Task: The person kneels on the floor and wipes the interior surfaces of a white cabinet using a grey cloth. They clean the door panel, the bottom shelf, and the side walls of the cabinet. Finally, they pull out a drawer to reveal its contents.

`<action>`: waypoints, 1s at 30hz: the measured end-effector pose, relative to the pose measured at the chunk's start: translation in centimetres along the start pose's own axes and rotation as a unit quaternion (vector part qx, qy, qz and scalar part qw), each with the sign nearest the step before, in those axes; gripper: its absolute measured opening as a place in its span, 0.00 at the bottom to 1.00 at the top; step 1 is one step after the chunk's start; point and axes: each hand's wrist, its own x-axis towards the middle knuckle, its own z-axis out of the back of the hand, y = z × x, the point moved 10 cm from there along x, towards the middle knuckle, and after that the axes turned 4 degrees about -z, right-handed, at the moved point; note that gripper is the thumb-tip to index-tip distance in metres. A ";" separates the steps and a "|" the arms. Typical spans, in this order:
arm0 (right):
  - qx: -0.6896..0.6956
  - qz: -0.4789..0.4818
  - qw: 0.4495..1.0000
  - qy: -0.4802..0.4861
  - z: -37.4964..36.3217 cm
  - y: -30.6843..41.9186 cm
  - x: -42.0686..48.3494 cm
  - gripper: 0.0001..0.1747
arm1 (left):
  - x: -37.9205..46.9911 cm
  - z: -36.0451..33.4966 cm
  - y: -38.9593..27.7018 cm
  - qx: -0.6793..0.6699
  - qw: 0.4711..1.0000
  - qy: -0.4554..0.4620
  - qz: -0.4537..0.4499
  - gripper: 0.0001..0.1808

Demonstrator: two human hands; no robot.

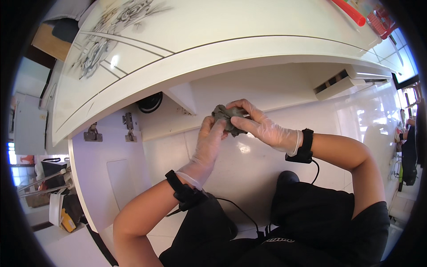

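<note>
A crumpled dark grey cloth or rag [224, 114] is held between both hands in front of an open low cabinet. My left hand [210, 140], in a thin clear glove, grips its lower left part with thumb and fingers. From the right, my right hand [258, 125], gloved the same way, has its thumb and fingers on the other side of the bundle. Both wrists wear black straps with small modules and cables. The exact material of the grey bundle cannot be told.
Above the hands runs the white cabinet's edge [213, 63]. At left is an opened door [123, 167] with metal hinges [129, 128]. A black round object [150, 102] sits inside. On the top lie a red tube [350, 13] and a red basket [380, 22].
</note>
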 end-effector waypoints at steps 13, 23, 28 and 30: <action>0.107 -0.131 0.971 -0.167 6.6 -5.9 0.6 0.24 | 2.7 0.2 0.4 0.015 0.998 0.029 -0.047 0.11; 0.166 -0.151 0.973 -0.051 3.3 -7.1 0.1 0.48 | -1.2 -4.4 -1.1 0.252 0.913 0.227 -0.226 0.26; 0.071 -0.163 0.977 -0.119 6.0 -7.9 0.0 0.36 | -1.7 -4.7 0.8 0.245 0.911 0.289 -0.160 0.26; -0.055 -0.154 0.974 -0.157 7.5 -6.1 -0.5 0.31 | -1.9 -4.8 0.4 0.301 0.885 0.273 -0.226 0.26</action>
